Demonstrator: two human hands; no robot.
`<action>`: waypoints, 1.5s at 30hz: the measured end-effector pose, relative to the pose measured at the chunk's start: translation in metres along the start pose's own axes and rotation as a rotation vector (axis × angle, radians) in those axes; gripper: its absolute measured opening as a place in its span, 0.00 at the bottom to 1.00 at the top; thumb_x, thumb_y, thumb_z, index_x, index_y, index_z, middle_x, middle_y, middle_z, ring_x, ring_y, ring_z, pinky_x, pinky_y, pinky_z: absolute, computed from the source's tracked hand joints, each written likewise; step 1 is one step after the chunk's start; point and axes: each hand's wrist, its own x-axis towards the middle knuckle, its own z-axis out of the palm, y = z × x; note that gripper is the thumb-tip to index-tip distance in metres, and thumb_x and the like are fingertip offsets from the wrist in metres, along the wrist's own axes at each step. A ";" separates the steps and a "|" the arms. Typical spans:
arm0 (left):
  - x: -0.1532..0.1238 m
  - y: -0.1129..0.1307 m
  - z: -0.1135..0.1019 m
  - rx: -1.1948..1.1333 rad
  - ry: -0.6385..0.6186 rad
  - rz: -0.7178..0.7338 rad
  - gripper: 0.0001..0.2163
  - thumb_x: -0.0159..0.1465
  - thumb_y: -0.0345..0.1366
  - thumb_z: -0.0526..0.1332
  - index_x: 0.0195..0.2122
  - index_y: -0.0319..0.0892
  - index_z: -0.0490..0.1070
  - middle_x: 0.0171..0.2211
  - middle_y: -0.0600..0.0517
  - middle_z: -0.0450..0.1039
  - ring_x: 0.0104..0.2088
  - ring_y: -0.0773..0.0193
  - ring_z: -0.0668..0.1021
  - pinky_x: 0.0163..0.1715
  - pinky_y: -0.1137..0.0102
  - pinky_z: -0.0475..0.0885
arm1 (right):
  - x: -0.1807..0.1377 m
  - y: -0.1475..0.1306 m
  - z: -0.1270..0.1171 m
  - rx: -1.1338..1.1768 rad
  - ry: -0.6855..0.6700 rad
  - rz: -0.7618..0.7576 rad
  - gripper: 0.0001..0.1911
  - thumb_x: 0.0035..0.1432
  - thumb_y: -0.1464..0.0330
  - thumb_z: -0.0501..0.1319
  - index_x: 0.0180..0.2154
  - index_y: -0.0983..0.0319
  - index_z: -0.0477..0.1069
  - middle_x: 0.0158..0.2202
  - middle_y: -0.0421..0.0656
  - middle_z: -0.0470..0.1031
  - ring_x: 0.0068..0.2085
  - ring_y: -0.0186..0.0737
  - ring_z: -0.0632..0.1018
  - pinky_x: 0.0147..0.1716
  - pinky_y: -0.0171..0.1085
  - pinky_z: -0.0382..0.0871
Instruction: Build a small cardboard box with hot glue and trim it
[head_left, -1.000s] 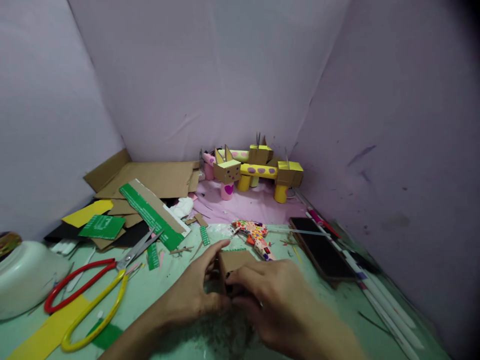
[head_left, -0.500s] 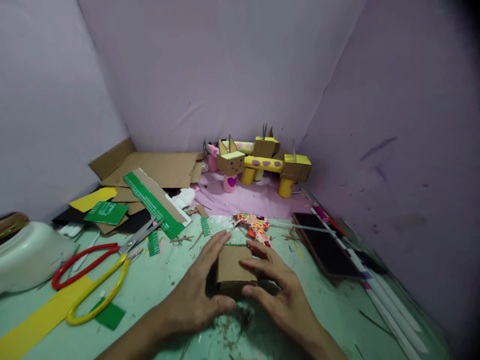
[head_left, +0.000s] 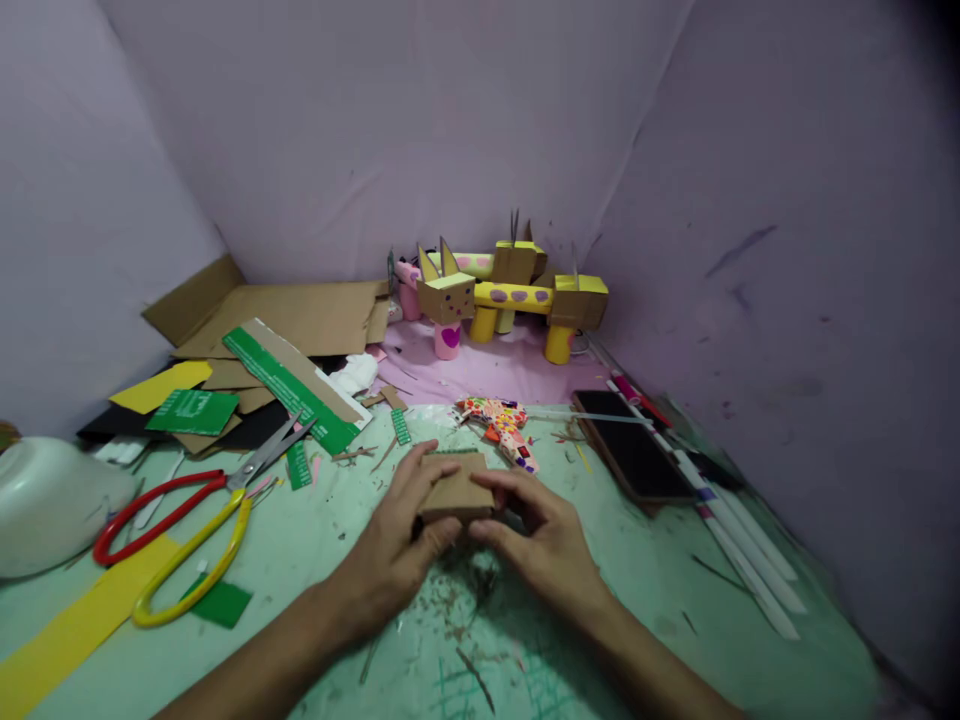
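Note:
A small brown cardboard box (head_left: pixel 456 487) rests low over the green table between my hands. My left hand (head_left: pixel 397 540) wraps its left side, thumb along the near edge and fingers over the top. From the right, my right hand (head_left: pixel 536 520) grips the box with its thumb at the near corner and fingertips on the top face. Just beyond lies a glue gun (head_left: pixel 499 425) covered in colourful patterns. Scissors (head_left: pixel 232 490) with one red and one yellow handle lie partly open to the left.
Cardboard animal figures (head_left: pixel 510 297) stand at the back. Cardboard sheets (head_left: pixel 292 315) and a green strip (head_left: pixel 289 385) lie back left. A white rounded container (head_left: pixel 56 505) is at far left. On the right are a dark phone (head_left: pixel 637 450) and white sticks (head_left: pixel 750 560).
The view has tilted down and shifted slightly right. My fingers have closed in on the cardboard box, the left ones now lying over its top.

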 end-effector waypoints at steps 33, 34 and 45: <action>0.006 0.011 -0.007 -0.566 0.006 -0.191 0.26 0.57 0.49 0.65 0.54 0.42 0.65 0.56 0.40 0.67 0.56 0.43 0.70 0.49 0.60 0.69 | 0.014 0.009 0.010 0.115 -0.330 -0.027 0.43 0.54 0.51 0.64 0.65 0.55 0.50 0.67 0.49 0.54 0.64 0.50 0.62 0.62 0.48 0.56; 0.006 0.010 -0.005 -0.591 0.016 -0.202 0.26 0.58 0.50 0.64 0.53 0.42 0.65 0.56 0.41 0.68 0.56 0.43 0.70 0.49 0.60 0.69 | 0.014 0.008 0.011 0.146 -0.342 -0.011 0.44 0.53 0.51 0.65 0.65 0.55 0.50 0.67 0.49 0.54 0.64 0.50 0.63 0.61 0.47 0.57; 0.016 0.000 -0.011 -0.541 0.229 -0.176 0.27 0.49 0.49 0.71 0.46 0.41 0.67 0.42 0.49 0.71 0.44 0.56 0.74 0.44 0.66 0.66 | 0.019 0.008 0.000 0.030 -0.071 -0.399 0.04 0.56 0.67 0.65 0.34 0.53 0.78 0.47 0.44 0.72 0.49 0.45 0.73 0.50 0.45 0.66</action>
